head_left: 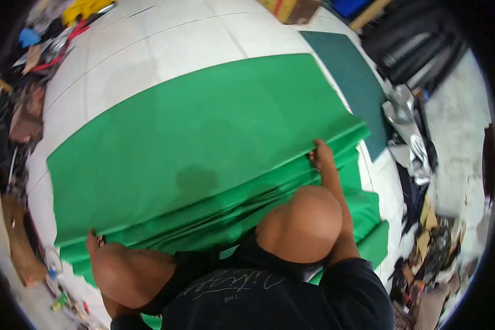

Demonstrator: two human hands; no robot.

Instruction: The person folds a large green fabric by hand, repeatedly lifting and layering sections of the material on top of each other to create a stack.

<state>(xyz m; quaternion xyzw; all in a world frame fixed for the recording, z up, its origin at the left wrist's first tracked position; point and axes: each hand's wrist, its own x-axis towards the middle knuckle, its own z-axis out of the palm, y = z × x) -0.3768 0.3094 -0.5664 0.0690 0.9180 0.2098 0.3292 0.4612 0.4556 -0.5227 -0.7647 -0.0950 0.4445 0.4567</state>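
Observation:
A large green sheet (192,132) of smooth material lies spread over the white floor, its far part flat and its near part bunched into folds by my knees. My right hand (320,154) grips a raised fold toward the sheet's right side. At the lower left, my left hand (95,241) has its fingers curled at the same fold near the left edge; my knee partly covers that wrist. The fold runs in a long slanting line between both hands. More of the green material passes beneath my legs and shows at the lower right.
A dark green mat (349,82) lies along the sheet's right side. Cardboard box (294,10) at the top, black bundle (418,44) at upper right, silver crumpled material (407,132) below it. Mixed scraps (30,110) line the left, with a yellow item (85,10) above.

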